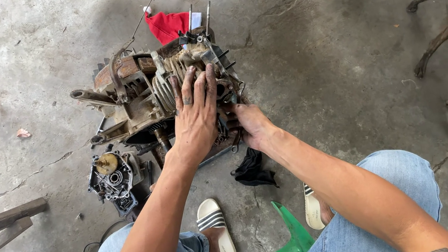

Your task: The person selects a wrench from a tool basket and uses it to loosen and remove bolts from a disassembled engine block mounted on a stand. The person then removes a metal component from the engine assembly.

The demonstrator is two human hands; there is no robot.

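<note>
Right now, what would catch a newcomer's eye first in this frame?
A grimy small engine block sits on the concrete floor at centre, with the left hand spread flat over its cooling fins and the right hand reaching in at its lower right side. A red cloth lies just behind it, and a detached gear cover lies at lower left.

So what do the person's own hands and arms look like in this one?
Both arms are bare, no sleeves or gloves. The left hand has grease-blackened fingers and a small dark mark on one finger. The right hand is grimy too; a dark tattoo edge shows high on that arm.
</note>
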